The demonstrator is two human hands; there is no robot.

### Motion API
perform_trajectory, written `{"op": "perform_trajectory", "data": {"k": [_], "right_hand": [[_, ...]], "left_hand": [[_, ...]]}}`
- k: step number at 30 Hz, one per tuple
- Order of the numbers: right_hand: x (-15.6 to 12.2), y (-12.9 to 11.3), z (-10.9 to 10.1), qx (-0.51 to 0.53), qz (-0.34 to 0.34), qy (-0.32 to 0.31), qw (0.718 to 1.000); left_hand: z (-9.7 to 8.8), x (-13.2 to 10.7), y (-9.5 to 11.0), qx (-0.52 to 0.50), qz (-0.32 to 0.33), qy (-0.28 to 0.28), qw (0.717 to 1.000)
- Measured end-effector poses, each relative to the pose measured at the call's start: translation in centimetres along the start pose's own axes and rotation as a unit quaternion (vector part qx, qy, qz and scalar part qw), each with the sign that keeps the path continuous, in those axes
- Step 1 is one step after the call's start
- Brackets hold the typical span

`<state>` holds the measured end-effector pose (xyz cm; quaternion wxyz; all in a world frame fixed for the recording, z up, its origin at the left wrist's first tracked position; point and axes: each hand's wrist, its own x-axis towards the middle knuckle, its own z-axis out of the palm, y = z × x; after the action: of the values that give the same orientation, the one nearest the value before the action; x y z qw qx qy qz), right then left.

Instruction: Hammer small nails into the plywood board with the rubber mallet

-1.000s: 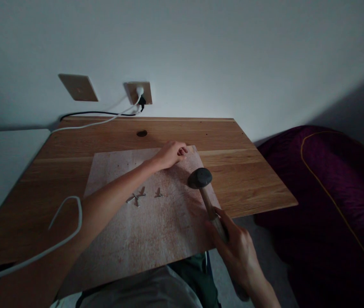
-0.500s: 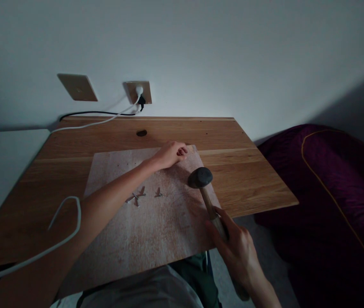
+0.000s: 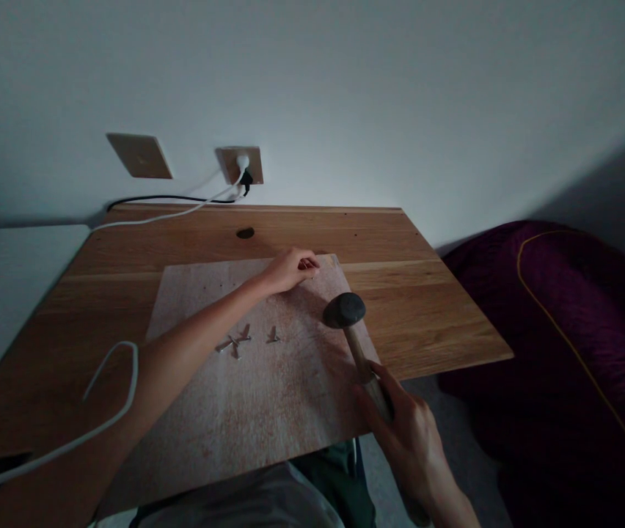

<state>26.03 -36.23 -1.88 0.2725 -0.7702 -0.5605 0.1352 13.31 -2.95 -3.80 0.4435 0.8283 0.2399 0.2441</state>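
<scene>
A pale, rust-stained board [image 3: 268, 396] lies on a wooden desk [image 3: 428, 308]. My left hand [image 3: 289, 270] rests near the board's far right corner, fingers pinched together on something too small to make out. My right hand [image 3: 408, 433] is wrapped round the wooden handle of a hammer [image 3: 353, 334] at the board's near right edge. The hammer's dark head [image 3: 344, 310] hovers just above the board, a short way right of and nearer than my left hand. Several loose nails [image 3: 243, 339] lie on the board's middle.
A white cable [image 3: 92, 422] loops across the desk's left front. Black and white cords run from a wall socket [image 3: 242, 165] behind the desk. A small dark spot [image 3: 245, 233] marks the desk's back. A dark purple cushion [image 3: 571, 345] sits to the right.
The view has tilted slightly, so everything sits a little lower in the picture. Both hands and the hammer keep almost the same places.
</scene>
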Motion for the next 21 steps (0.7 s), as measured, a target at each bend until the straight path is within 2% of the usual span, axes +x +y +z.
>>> {"op": "perform_trajectory", "data": {"k": [5,11,16,21], "right_hand": [[-0.1,0.1,0.0,-0.001,0.023,-0.010,1.000],[0.1,0.1,-0.2,0.001,0.038,-0.033,0.999],[0.5,0.9,-0.4,0.000,0.064,-0.075,0.995],[1.1,0.9,-1.0,0.020,0.065,-0.114,0.991]], "left_hand": [[0.1,-0.6,0.1,0.011,-0.002,0.004,1.000],[0.0,-1.0,-0.4,0.018,0.025,0.007,1.000],[0.1,-1.4,-0.7,0.039,0.044,0.010,0.998],[0.3,-1.5,-0.6,0.033,0.031,0.016,0.999]]}}
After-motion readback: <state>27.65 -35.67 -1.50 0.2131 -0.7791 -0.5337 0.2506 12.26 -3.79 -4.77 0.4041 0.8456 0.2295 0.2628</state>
